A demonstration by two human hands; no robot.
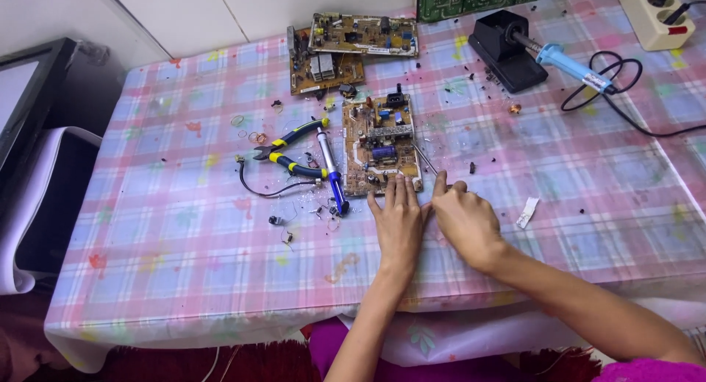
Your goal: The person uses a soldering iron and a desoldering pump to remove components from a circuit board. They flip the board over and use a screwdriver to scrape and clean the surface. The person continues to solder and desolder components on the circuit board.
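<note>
1. Two bare hands are seen low on the table with the pink and blue checked plastic cloth (pixel 184 205).
2. The left hand (pixel 398 222) is laid flat, its fingers (pixel 401 188) straight and close together, with the tips pressed on the near edge of the brown flat circuit board full of small parts (pixel 379 143).
3. The right hand (pixel 465 222) is curled just beside the left one. Its fingers are pinched shut on a thin silver metal tool (pixel 425 159), which may be tweezers. The tool's tip is pointed up along the right side of the board.
4. To the left of the fingers, a thin blue and white pen-shaped tool (pixel 330 170) and the blue and yellow handled pliers (pixel 290 151) are left lying, untouched.
5. Far past the fingertips, two more brown boards (pixel 353 47) are stacked, and the blue handled soldering iron (pixel 570 64) is parked in its black stand (pixel 504 50), so it is not being used now.
6. Many tiny black bits and wire rings (pixel 254 136) are scattered near the fingers, so it is judged that some parts are already off. Plenty of parts are still seen on the board, so much is judged to be left.
</note>
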